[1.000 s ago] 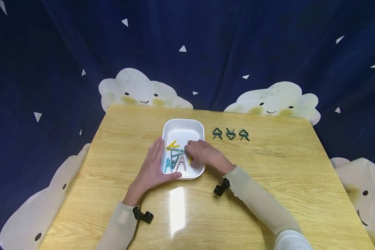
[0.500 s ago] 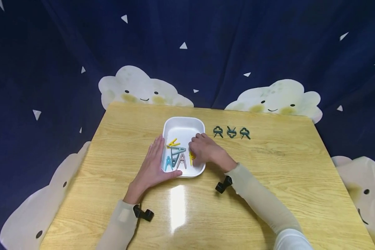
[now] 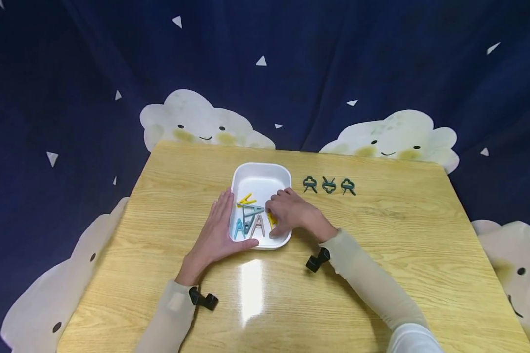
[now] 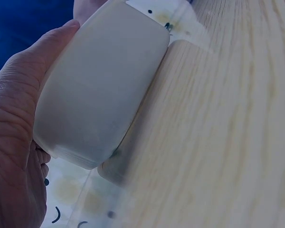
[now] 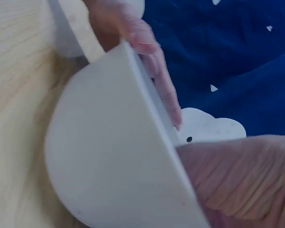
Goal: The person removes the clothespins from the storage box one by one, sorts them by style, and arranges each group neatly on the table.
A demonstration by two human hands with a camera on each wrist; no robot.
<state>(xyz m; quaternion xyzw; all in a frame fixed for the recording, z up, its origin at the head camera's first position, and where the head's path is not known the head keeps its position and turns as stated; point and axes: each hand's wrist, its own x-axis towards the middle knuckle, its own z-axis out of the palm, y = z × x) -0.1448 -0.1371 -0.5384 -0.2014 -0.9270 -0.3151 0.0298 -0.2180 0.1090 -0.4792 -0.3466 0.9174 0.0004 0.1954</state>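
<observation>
A white plastic tray (image 3: pixel 261 168) lies on the table with several clips in its near half. My left hand (image 3: pixel 218 223) rests along its left side, fingers straight on the wall and thumb over the near rim. My right hand (image 3: pixel 290 211) reaches over the right wall, thumb and fingers spread around a yellow clothespin (image 3: pixel 271 220), partly hidden beneath it. Further left lie another yellow clothespin (image 3: pixel 247 199), a pale blue-grey one (image 3: pixel 252 211), a turquoise one (image 3: pixel 240 229) and a pinkish-beige one (image 3: pixel 258 225). A darker clip (image 3: pixel 249 224) sits among them, partly covered.
Three dark green clips (image 3: pixel 329 185) stand in a row on the wooden table (image 3: pixel 402 235), right of the tray's far end. A dark blue curtain (image 3: pixel 229 44) with cloud prints hangs behind the table. Both wrists wear small black cameras (image 3: pixel 318 260).
My right hand has shifted slightly right within the tray, and its thumb has spread away from the fingers, showing more of the yellow clothespin. My left hand stays at the tray.
</observation>
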